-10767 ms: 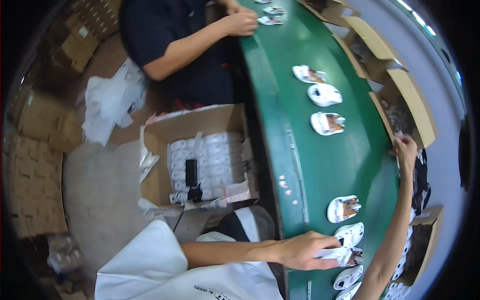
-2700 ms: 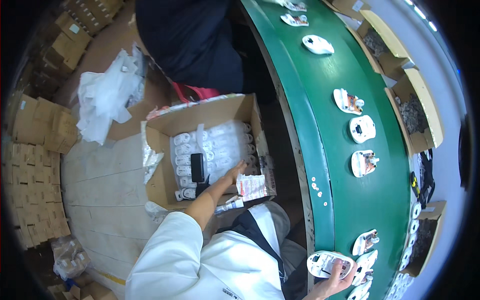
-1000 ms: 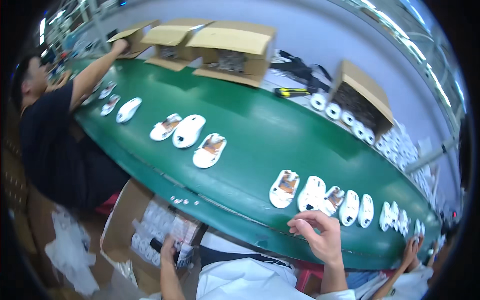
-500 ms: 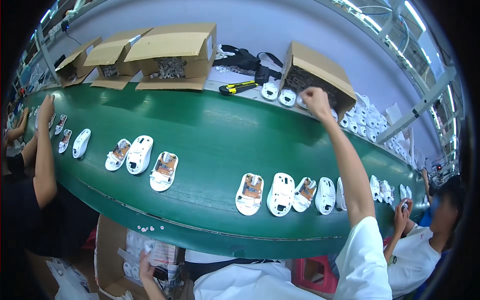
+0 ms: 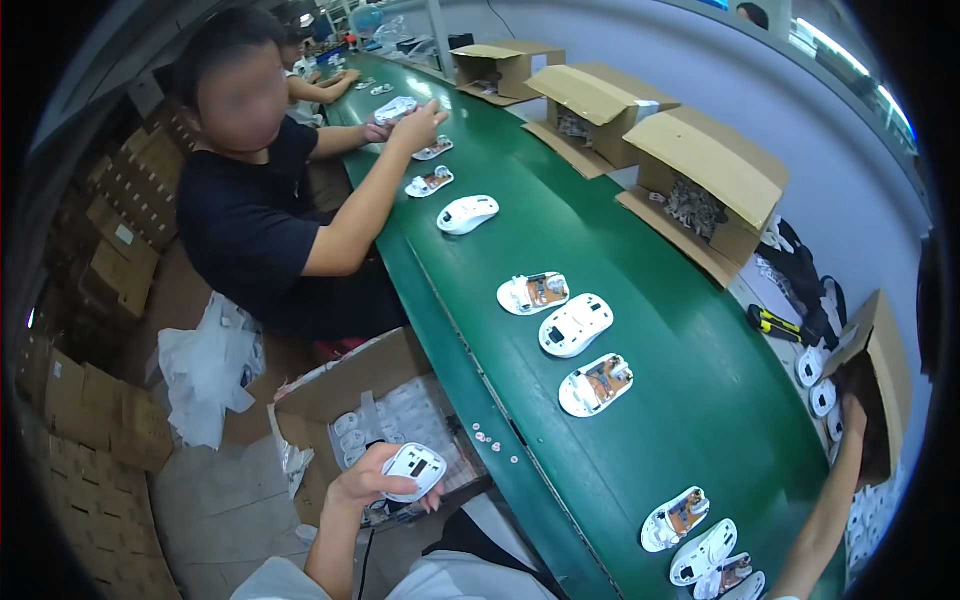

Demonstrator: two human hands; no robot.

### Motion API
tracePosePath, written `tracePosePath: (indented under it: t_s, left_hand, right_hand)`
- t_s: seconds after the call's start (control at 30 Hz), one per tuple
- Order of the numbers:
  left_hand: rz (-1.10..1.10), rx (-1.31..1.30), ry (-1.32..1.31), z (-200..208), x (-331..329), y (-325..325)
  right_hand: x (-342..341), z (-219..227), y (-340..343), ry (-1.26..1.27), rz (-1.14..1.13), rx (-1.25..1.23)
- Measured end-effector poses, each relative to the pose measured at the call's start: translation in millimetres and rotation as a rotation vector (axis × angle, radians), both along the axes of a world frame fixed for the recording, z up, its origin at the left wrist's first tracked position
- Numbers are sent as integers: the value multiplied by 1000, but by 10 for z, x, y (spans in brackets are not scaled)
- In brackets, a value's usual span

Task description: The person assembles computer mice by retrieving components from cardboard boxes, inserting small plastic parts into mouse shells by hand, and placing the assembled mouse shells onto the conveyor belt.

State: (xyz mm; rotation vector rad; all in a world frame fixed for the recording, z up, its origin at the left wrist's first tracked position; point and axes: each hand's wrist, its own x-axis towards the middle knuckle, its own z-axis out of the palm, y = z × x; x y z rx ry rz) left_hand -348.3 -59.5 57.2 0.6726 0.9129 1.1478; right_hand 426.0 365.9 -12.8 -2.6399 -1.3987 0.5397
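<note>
My left hand [image 5: 362, 478] grips a white computer-mouse shell [image 5: 414, 472] by its edge, thumb on top, above an open carton [image 5: 300, 395] beside the belt. Dark slots show on the shell's upward side. At the far right my right hand [image 5: 853, 418] reaches into the mouth of a cardboard box [image 5: 888, 350]; its fingers are hidden there. Close to that hand, white mouse parts [image 5: 822, 398] stand in a row along the belt's edge. Nearer me on the green belt [image 5: 680, 420] lies an opened mouse half with a brown circuit board [image 5: 675, 519], beside a closed white mouse [image 5: 703, 552].
Further along the belt lie more mouse halves [image 5: 596, 385] and closed mice [image 5: 576, 325]. A co-worker in black [image 5: 290, 220] handles a white mouse part at left. Cardboard boxes of small parts [image 5: 710, 185] line the wall side, near a yellow-black cutter [image 5: 774, 323]. Small pink pieces [image 5: 490, 441] lie at the belt's near edge.
My view has swung to the left. The left hand has come up and the shell in it now shows plainly. My right hand has gone from in front of the box into its mouth.
</note>
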Motion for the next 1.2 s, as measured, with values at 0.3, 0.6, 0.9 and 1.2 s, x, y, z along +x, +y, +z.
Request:
tracePosePath:
  t_s: [0.3, 0.6, 0.9, 1.2]
  left_hand:
    - [-287, 194, -201, 27, -22, -267]
    - [-329, 31, -681, -3, 1319, 191]
    - [-398, -95, -510, -173, 2282, 362]
    - [-338, 5, -106, -336, 2725, 365]
  right_hand:
    - [-1467, 1163, -1244, -208, 428, 359]
    - [-2733, 1515, -3006, -49, 594, 744]
    - [-3492, 1227, -4368, 1130, 239, 839]
    - [-3456, 536, -4143, 1219, 235, 857]
